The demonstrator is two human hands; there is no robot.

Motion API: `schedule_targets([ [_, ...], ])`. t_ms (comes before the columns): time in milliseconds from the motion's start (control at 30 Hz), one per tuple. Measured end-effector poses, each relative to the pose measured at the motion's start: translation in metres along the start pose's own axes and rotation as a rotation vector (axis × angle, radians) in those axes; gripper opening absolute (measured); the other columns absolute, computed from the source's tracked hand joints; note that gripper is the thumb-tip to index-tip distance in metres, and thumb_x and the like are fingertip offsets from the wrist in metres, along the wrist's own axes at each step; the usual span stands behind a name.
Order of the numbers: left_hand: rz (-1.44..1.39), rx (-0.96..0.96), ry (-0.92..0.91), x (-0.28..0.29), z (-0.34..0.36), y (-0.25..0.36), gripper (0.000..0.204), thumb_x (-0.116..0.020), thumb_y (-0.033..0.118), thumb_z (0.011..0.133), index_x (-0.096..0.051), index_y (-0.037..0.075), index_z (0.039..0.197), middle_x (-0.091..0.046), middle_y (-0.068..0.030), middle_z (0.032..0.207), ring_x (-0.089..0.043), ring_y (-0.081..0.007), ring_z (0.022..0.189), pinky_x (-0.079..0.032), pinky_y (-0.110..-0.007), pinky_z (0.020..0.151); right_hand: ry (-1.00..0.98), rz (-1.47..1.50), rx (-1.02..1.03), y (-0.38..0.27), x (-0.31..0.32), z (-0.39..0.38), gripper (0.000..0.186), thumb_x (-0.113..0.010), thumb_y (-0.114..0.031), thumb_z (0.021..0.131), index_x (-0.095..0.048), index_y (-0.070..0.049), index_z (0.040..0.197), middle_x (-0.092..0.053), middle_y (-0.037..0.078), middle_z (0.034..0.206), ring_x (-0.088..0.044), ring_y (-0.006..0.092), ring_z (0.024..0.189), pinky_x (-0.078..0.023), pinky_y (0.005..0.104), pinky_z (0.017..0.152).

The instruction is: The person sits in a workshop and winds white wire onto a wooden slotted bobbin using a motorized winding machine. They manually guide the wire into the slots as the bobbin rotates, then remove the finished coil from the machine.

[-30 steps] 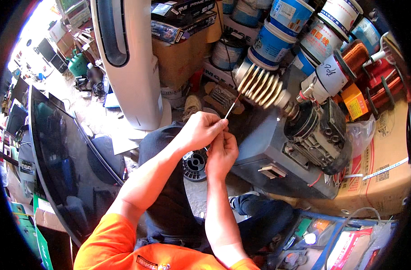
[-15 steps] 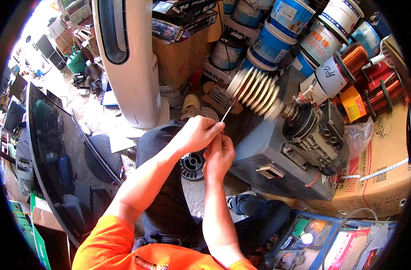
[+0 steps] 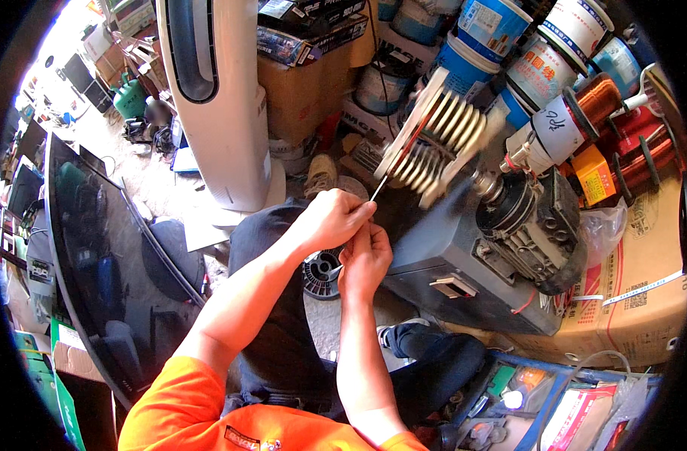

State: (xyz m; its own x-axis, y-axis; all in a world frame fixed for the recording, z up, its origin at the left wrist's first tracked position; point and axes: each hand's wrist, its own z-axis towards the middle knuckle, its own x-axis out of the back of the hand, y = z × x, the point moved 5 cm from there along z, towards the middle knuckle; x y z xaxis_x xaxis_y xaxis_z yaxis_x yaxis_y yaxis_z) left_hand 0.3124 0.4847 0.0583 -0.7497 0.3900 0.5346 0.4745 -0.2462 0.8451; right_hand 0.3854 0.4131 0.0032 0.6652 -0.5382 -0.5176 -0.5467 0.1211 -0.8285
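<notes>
My left hand is closed, pinching a thin white tube whose tip points up toward a pale, ribbed winding former. Reddish-brown wire lies in one of the former's slots, close to the tube's tip. Just below the left hand, my right hand is also closed with its fingertips pressed together; what it grips is hidden. The former sits at the shaft end of a dirty electric motor, which rests on a dark grey metal box.
Spools of copper wire and blue-and-white buckets crowd the far right. A tall white appliance stands ahead, left of a cardboard box. A large dark screen panel leans at left. A blue-edged parts tray lies near right.
The former has turned about its shaft, and its slotted side now shows at another angle. Both hands stay nearly in place, with the tube still held.
</notes>
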Motion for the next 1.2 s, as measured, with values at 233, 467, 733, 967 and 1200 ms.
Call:
schedule_targets([
  [233,0.017,-0.013,-0.012,-0.0007,0.0002,0.0004,0.041,-0.055,0.032,0.091,-0.061,-0.005,0.075,-0.056,-0.0175,0.058,-0.056,-0.0197,0.051,-0.046,-0.036,0.053,-0.010,0.014,-0.031,0.0001,0.0027,-0.0016,0.019,-0.058,-0.019,0.094,-0.056,-0.004,0.083,-0.046,-0.004,0.058,-0.032,0.0004,0.043,-0.021,0.0196,0.038],
  [467,0.030,0.001,-0.024,-0.0001,-0.0005,0.0008,0.042,-0.055,0.033,0.091,-0.061,-0.005,0.074,-0.056,-0.0182,0.058,-0.059,-0.0228,0.052,-0.046,-0.037,0.053,-0.002,0.028,-0.037,0.0026,0.0021,-0.0017,0.020,-0.057,-0.021,0.094,-0.055,-0.005,0.082,-0.043,-0.005,0.056,-0.031,0.0007,0.042,-0.021,0.0192,0.037],
  [733,0.054,0.004,-0.023,0.0027,-0.0007,0.0016,0.043,-0.055,0.034,0.091,-0.061,-0.005,0.074,-0.056,-0.0190,0.058,-0.059,-0.0253,0.052,-0.046,-0.038,0.053,-0.038,0.062,-0.041,0.0048,0.0014,-0.0018,0.019,-0.058,-0.021,0.094,-0.056,-0.004,0.086,-0.046,-0.005,0.060,-0.032,0.0003,0.045,-0.021,0.0195,0.038],
  [967,0.024,0.001,-0.023,0.0019,-0.0003,0.0004,0.043,-0.055,0.035,0.091,-0.061,-0.004,0.072,-0.056,-0.0178,0.058,-0.058,-0.0248,0.051,-0.046,-0.037,0.053,-0.036,0.038,-0.020,0.0040,0.0012,-0.0006,0.023,-0.058,-0.023,0.094,-0.056,-0.005,0.081,-0.046,-0.005,0.058,-0.033,0.0006,0.045,-0.022,0.0198,0.039],
  [1200,0.016,0.001,-0.033,0.0005,0.0002,-0.0010,0.042,-0.054,0.034,0.091,-0.062,-0.004,0.074,-0.056,-0.0177,0.057,-0.058,-0.0232,0.051,-0.046,-0.037,0.053,-0.013,0.005,0.000,0.0036,0.0020,-0.0016,0.023,-0.058,-0.022,0.094,-0.055,-0.004,0.081,-0.047,-0.004,0.059,-0.035,0.0010,0.046,-0.024,0.0194,0.040],
])
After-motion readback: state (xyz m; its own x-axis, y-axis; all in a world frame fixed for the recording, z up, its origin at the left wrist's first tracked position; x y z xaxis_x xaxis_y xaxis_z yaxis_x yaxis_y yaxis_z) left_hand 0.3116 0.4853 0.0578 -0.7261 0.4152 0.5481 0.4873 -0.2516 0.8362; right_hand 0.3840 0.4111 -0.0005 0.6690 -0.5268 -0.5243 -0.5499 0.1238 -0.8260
